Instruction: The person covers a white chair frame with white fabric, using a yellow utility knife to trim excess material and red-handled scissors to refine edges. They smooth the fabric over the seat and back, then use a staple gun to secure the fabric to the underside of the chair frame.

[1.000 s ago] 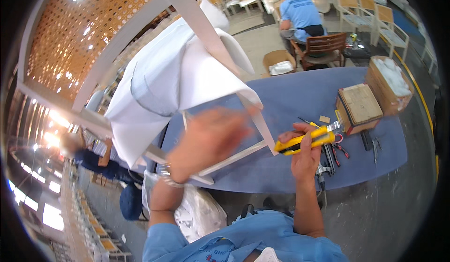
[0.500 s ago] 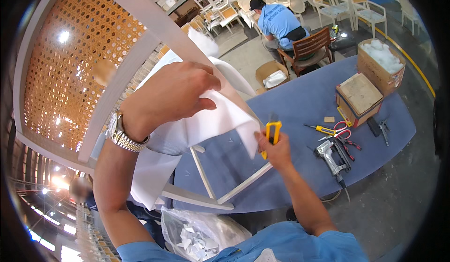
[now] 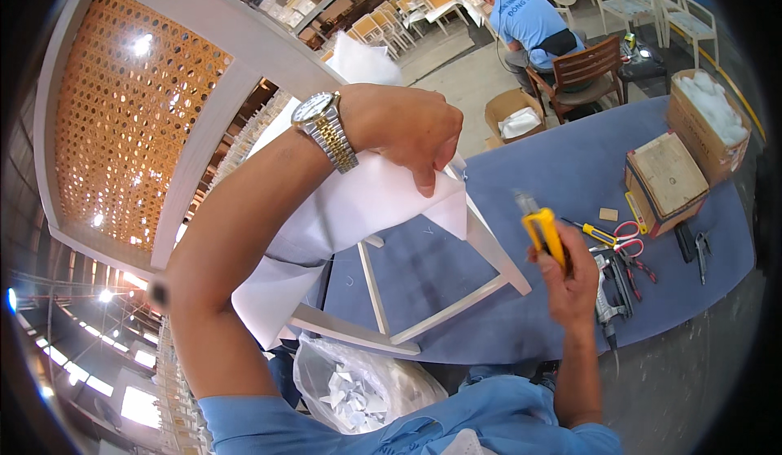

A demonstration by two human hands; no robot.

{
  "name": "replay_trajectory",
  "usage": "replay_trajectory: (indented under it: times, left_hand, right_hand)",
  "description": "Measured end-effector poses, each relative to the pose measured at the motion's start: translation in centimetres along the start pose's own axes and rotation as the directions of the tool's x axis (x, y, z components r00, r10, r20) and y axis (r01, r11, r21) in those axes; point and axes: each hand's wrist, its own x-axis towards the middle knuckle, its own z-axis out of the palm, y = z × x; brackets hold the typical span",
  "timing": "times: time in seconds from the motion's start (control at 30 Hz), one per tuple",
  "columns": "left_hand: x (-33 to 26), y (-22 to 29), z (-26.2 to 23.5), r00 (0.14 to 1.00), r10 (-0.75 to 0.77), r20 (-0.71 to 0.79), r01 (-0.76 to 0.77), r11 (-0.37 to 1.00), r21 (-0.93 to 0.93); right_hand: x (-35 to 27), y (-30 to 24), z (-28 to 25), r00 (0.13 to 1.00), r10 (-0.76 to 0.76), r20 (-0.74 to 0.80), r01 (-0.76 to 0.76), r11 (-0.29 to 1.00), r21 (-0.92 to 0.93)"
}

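Observation:
A chair with a cane-woven back [image 3: 134, 105] and a pale wooden frame [image 3: 501, 251] lies tilted on the table in front of me. White foam sheet [image 3: 366, 202] wraps around its seat area and hangs down at the left. My left hand [image 3: 411, 133], wearing a watch, is curled over the sheet's far corner, its thumb pressed on the foam; its other fingertips are partly hidden. My right hand [image 3: 570, 280] grips a yellow utility knife [image 3: 546, 235], blade showing and pointing up and away, held above the table right of the frame, apart from the foam.
On the blue-covered table [image 3: 529, 170] lie scissors [image 3: 627, 239], a nail gun [image 3: 611, 292] and a black-and-silver tool [image 3: 702, 251]. Two boxes [image 3: 668, 174] stand at the right end. A clear bag of white scraps [image 3: 354, 390] is below me. A seated co-worker [image 3: 529, 23] is beyond.
My left hand has moved right along the foam to its corner. The right hand with the knife has pulled away to the right from the sheet's edge. The view has shifted somewhat.

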Motion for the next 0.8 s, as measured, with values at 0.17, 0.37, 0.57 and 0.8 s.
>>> replay_trajectory:
  times: [0.17, 0.37, 0.57, 0.8]
  left_hand:
    - [1.2, -0.8, -0.4, 0.999, -0.038, 0.031, 0.041, 0.996, -0.077]
    - [1.9, -1.5, -0.4, 1.000, -0.014, -0.003, 0.014, 1.000, -0.028]
    - [1.6, -1.4, -0.1, 0.998, 0.012, -0.065, -0.014, 0.999, -0.034]
    - [1.9, -1.8, 0.4, 0.993, 0.028, -0.119, -0.033, 0.999, -0.043]
  right_hand:
    - [5.4, -2.8, 3.3, 0.881, -0.455, 0.128, 0.472, 0.867, -0.163]
    - [8.2, -2.2, 6.4, 0.808, -0.573, 0.140, 0.590, 0.777, -0.222]
    - [8.8, -1.4, 7.7, 0.788, -0.598, 0.147, 0.614, 0.746, -0.257]
    - [8.8, -1.2, 8.3, 0.797, -0.583, 0.158, 0.601, 0.745, -0.289]
